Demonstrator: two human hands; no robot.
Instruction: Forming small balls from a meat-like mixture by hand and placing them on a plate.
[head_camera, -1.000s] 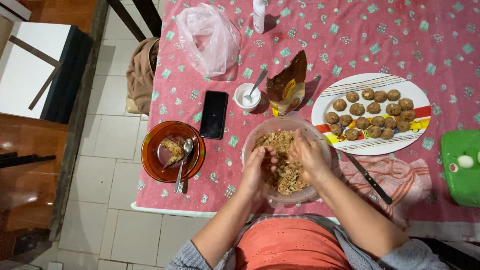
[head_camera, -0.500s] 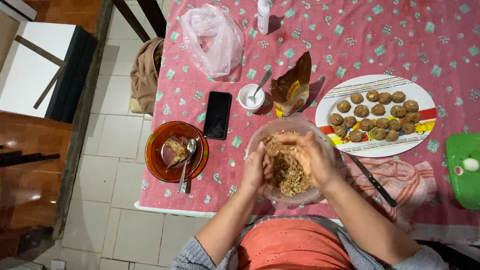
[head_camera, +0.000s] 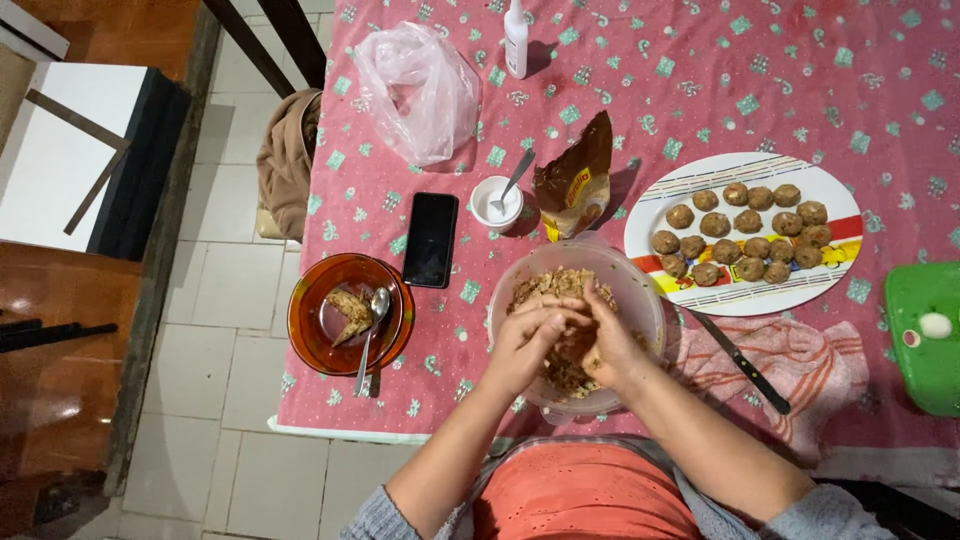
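Observation:
A clear plastic bowl (head_camera: 640, 290) of brown crumbly mixture (head_camera: 545, 285) stands at the table's near edge. Both hands are over it, pressed together. My left hand (head_camera: 525, 340) cups a lump of the mixture from the left, and my right hand (head_camera: 607, 338) closes on the same lump from the right. The lump itself is mostly hidden between the palms. To the right, an oval white plate (head_camera: 830, 290) with coloured stripes carries several brown balls (head_camera: 745, 235) in rows.
An orange glass dish (head_camera: 310, 335) with a spoon and a scrap of food sits left of the bowl. Behind are a black phone (head_camera: 431, 240), a small white cup with a spoon (head_camera: 496, 200), a brown packet (head_camera: 575, 180), a plastic bag (head_camera: 415, 90). A knife (head_camera: 740, 360) lies on a striped cloth; a green container (head_camera: 925, 335) stands right.
The hands have drawn closer together over the bowl and now clasp the mixture between them. The view has shifted slightly.

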